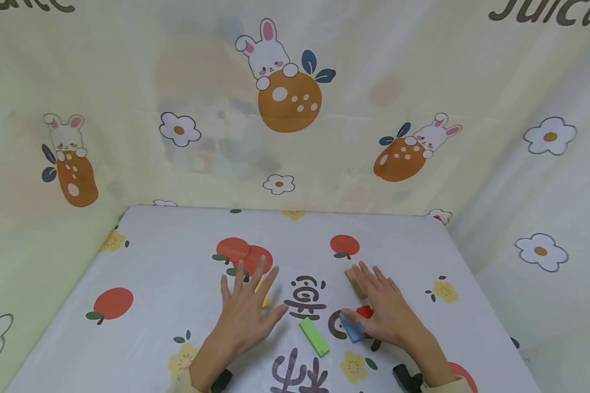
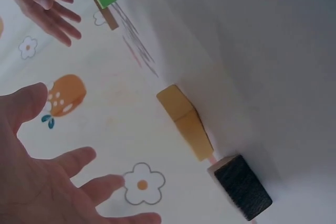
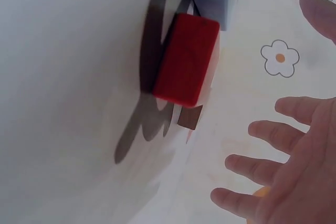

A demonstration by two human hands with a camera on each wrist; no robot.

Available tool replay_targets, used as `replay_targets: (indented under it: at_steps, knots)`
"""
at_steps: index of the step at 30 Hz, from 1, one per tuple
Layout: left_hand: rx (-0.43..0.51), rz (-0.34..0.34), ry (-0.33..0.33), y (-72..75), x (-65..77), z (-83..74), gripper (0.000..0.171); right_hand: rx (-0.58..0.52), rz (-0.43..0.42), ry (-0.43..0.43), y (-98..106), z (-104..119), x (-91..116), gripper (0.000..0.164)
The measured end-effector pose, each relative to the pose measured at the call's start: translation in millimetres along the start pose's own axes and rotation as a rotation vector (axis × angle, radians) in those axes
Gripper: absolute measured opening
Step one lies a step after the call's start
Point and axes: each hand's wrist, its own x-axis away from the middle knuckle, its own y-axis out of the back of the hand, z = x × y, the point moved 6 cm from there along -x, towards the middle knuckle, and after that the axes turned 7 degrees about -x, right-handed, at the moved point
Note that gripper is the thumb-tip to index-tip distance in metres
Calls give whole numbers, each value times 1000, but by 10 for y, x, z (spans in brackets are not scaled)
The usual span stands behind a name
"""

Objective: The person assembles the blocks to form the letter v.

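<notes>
With its fingers spread, my left hand (image 1: 246, 316) holds nothing over the left-middle of the table. A yellow block (image 1: 265, 299) shows partly behind its fingers; in the left wrist view a black block (image 2: 243, 187) lies near the yellow one, while in the head view it is hidden. My right hand (image 1: 388, 314), palm down and fingers extended, also holds nothing. Partly beneath it are a red block (image 1: 365, 311), a blue block (image 1: 351, 328) and a brown block (image 1: 355, 283). Between the hands lies a green block (image 1: 314, 337). In the right wrist view the red block (image 3: 186, 61) is apart from the fingers.
A white cloth printed with fruit, flowers and dark characters covers the table (image 1: 152, 327). Behind it hangs a pale curtain (image 1: 216, 164) with rabbit prints, and more of it encloses both sides. Dark wrist devices (image 1: 407, 377) sit under the wrists.
</notes>
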Motion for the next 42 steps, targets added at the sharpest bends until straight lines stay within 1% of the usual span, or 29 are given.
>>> replay_targets:
  at_steps: [2, 7, 12, 18, 21, 23, 25, 27, 31, 36, 42]
  knots:
    - [5, -3, -3, 18, -7, -11, 79, -3, 4, -1, 17, -20, -19, 99]
    - [42, 18, -7, 31, 1, -45, 78, 1, 22, -7, 20, -84, -74, 98]
    - [45, 32, -5, 34, 11, -76, 78, -12, 35, 6, 17, -124, -131, 95]
    - [31, 19, -37, 48, 16, -170, 75, -75, 68, -17, 10, -173, -188, 90]
    - [16, 17, -58, 36, 33, -236, 71, -95, 88, -15, 3, -194, -219, 86]
    - [15, 38, -70, 19, 45, -289, 69, -97, 90, -6, 6, -207, -238, 84]
    - [3, 73, -71, -20, 56, -333, 68, -94, 92, -4, 12, -217, -254, 82]
    - [-10, 117, -57, -67, 66, -369, 68, -94, 101, -7, 15, -229, -267, 80]
    - [-17, 177, -27, -149, 88, -442, 70, -90, 137, -5, 27, -240, -288, 78]
    - [-35, 217, -15, -229, 116, -546, 71, -95, 167, 15, 43, -245, -313, 76]
    - [-76, 248, -8, -272, 141, -663, 72, -112, 207, 1, 41, -290, -346, 74]
